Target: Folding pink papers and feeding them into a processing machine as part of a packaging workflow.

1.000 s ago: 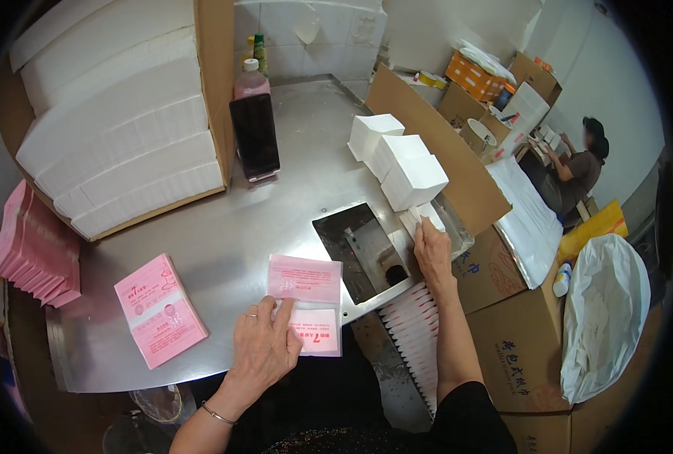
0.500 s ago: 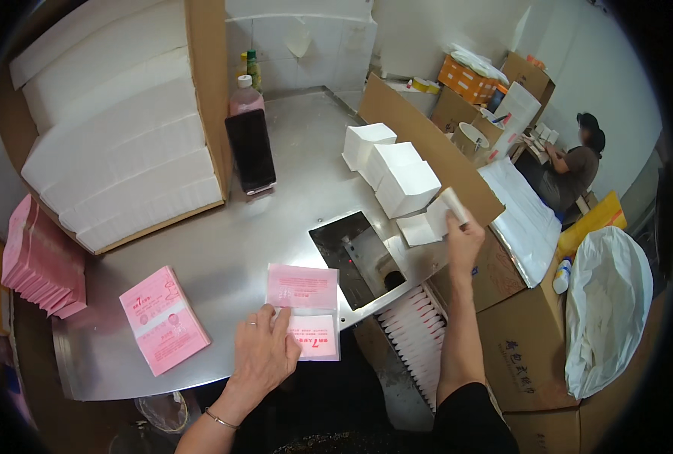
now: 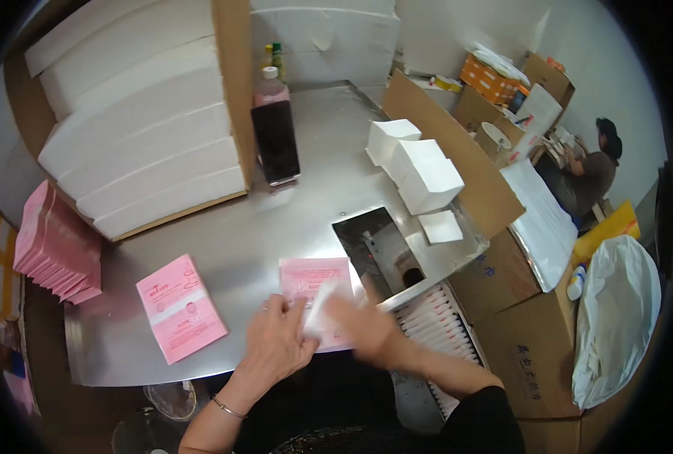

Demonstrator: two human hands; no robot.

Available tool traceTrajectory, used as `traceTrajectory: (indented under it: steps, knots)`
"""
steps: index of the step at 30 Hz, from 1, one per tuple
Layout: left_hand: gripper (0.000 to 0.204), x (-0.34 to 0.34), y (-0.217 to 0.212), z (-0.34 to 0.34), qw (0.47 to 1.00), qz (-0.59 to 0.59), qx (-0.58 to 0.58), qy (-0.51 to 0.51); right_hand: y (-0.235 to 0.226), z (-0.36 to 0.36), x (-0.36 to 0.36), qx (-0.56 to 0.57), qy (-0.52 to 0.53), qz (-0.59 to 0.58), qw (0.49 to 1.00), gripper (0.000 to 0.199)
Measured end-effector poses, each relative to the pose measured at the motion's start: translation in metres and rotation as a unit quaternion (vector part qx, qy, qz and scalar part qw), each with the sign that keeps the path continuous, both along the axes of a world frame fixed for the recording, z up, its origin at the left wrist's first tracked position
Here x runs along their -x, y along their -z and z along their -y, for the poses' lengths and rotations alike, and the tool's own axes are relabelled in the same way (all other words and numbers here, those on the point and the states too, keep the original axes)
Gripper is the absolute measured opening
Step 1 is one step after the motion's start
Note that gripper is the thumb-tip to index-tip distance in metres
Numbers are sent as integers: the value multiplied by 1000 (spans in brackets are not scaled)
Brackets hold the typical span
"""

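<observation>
A pink printed plastic packet (image 3: 314,272) lies at the front edge of the metal table. My left hand (image 3: 274,340) is closed on the left side of that packet, fingers and thumb at its middle. Over the packet, my right hand (image 3: 367,325) is smeared by motion and holds a small wad of white paper napkins (image 3: 320,309), slanted against the packet beside my left fingertips. My right hand hides part of the packet. A pile of pink packets (image 3: 181,306) lies to the left of my left hand.
White napkin stacks (image 3: 426,172) and a smaller one (image 3: 441,226) stand beyond a dark rectangular cutout (image 3: 382,253). A phone (image 3: 276,140) leans on a bottle by the large carton of white paper (image 3: 155,129). Filled packets (image 3: 436,325) sit below the table's right edge. Another person (image 3: 597,170) sits far right.
My right hand has come from the napkin stacks to the packet, bringing the white napkins. My left hand stays at the packet. The whole view has shifted slightly.
</observation>
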State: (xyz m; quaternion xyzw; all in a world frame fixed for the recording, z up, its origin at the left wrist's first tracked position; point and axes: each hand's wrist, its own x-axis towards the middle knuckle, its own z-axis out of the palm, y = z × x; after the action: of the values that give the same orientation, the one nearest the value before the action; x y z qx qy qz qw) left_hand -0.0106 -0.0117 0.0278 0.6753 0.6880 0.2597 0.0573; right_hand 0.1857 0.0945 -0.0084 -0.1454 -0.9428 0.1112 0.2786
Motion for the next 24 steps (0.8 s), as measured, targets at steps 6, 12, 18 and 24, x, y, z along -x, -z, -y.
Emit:
traceTrajectory:
  steps: [6,12,18,24]
  knots:
    - [73,-2,1,-2,996,-38,-74,-12,8,-24,85,-76,61,90,991,34]
    - [51,23,4,24,995,24,-96,14,47,-109,43,90,204,48,974,24]
    - [45,56,0,39,972,-125,-64,-186,1,-101,-13,57,309,138,939,17]
    - [58,88,18,66,953,-150,55,-256,-2,-125,-55,-108,441,54,889,40]
